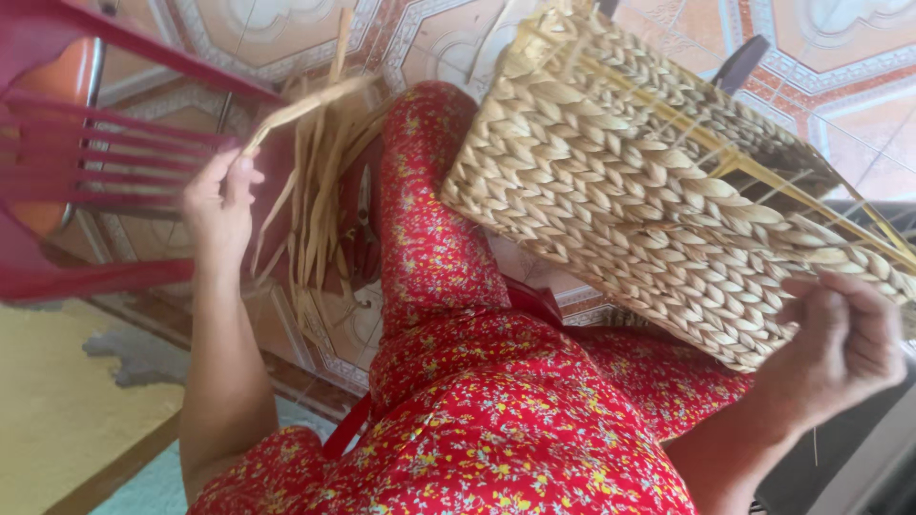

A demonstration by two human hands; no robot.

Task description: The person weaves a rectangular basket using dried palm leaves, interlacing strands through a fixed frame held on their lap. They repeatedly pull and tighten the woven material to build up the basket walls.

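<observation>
My left hand point(219, 205) is raised at the left and pinches one dried straw strand point(301, 107), lifted out of a loose bundle of strands point(320, 205) that hangs beside my knee. My right hand point(840, 348) is closed on the near edge of a woven straw basket point(630, 181). The basket rests tilted on my lap, its braided wall facing me, with a thin wire frame along its upper side. My legs are in red flowered cloth point(458, 401).
A red plastic chair point(67, 153) stands close at the left, just beyond my left hand. Patterned floor tiles point(830, 57) lie underneath. A yellow mat point(48, 410) is at the lower left and a dark object at the right edge.
</observation>
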